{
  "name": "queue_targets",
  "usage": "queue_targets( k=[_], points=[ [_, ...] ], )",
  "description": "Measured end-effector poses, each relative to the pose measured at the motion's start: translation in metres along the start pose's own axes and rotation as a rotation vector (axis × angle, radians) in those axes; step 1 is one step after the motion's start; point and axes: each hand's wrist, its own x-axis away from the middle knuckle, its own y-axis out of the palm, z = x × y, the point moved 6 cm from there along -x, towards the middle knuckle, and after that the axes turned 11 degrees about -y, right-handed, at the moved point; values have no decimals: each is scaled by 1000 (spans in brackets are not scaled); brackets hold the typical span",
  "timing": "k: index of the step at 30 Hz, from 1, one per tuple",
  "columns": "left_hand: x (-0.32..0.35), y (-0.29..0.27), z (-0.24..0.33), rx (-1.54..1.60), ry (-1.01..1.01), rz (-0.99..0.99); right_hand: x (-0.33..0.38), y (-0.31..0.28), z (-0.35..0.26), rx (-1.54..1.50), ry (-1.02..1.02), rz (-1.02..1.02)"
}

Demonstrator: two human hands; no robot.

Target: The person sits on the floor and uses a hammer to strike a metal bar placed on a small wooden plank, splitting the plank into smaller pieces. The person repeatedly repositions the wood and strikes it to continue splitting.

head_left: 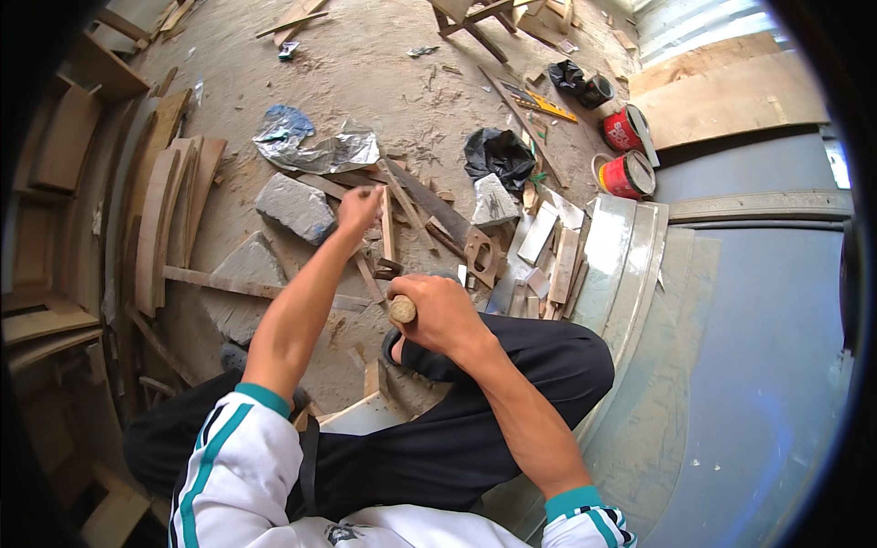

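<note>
Right hand (440, 312) around half-hidden handle (402, 310)

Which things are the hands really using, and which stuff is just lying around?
Seem to be in use:
wooden handle, gripped in the right hand
thin wooden strip, right by the left hand

Probably just lying about:
grey block
crumpled silver sheet
black plastic bag
two red cans

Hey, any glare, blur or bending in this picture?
In the head view, bluish glare streaks the grey-blue panel, the crumpled silver sheet glints, the left hand looks slightly blurred, and edges bow near the dark rim.
</note>
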Motion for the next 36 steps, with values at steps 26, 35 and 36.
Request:
queue_targets(
  k=[26, 35, 36],
  points=[
    [140, -160, -223, 211, -423, 505, -2, 63, -75, -120, 97, -122],
    [131, -91, -229, 498, -202, 185, 4, 55, -88, -56, 83, -107],
    [122, -97, -245, 454, -177, 285, -4, 63, -98, -73, 38, -116]
  ],
)
